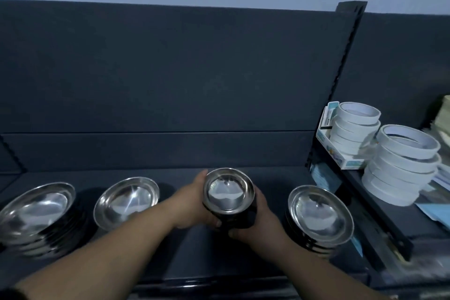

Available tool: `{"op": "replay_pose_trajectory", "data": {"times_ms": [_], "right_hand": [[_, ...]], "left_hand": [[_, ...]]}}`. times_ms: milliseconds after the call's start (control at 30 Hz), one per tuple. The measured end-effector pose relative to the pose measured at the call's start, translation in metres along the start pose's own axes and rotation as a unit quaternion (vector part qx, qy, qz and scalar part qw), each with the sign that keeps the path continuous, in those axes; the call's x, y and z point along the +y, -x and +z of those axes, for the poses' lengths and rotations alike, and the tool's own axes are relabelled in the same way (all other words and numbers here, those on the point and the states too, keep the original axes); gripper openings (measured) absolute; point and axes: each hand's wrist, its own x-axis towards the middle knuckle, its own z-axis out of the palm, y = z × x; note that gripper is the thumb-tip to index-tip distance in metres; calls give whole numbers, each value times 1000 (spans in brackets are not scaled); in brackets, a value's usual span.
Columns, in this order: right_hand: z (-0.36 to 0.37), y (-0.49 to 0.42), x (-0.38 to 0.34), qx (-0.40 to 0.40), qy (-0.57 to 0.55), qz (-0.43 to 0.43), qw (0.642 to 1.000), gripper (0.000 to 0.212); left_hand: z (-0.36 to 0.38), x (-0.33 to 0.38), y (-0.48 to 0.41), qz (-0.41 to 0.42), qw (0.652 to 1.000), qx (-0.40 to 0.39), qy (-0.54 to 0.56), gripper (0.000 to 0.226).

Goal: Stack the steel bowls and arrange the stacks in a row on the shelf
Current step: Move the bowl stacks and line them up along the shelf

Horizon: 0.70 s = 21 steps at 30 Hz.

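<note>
A tall stack of small steel bowls (228,191) stands in the middle of the dark shelf (267,175). My left hand (194,200) grips its left side and my right hand (258,221) grips its right side and base. To the right sits a wider stack of steel bowls (320,214). On the left stands another stack of steel bowls (126,201), and a large stack of steel bowls (36,209) is at the far left. All four stand roughly in one line.
A slotted upright (345,75) divides this bay from the right one. There, two piles of white tape rolls (355,126) (404,163) sit on a higher shelf with a small box (331,151) and papers. The dark back panel (170,68) rises behind the bowls.
</note>
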Motion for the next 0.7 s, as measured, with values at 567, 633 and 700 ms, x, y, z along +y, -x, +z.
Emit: {"op": "replay_pose_trajectory", "data": {"times_ms": [567, 633, 700], "right_hand": [[-11, 51, 15, -52, 15, -37, 998, 106], [-13, 51, 14, -43, 24, -44, 998, 105], [-13, 51, 14, -28, 32, -56, 998, 102]], "left_hand": [[61, -15, 82, -46, 970, 143, 192, 123], [65, -17, 83, -47, 970, 145, 190, 119], [70, -19, 83, -45, 971, 143, 184, 115]]}}
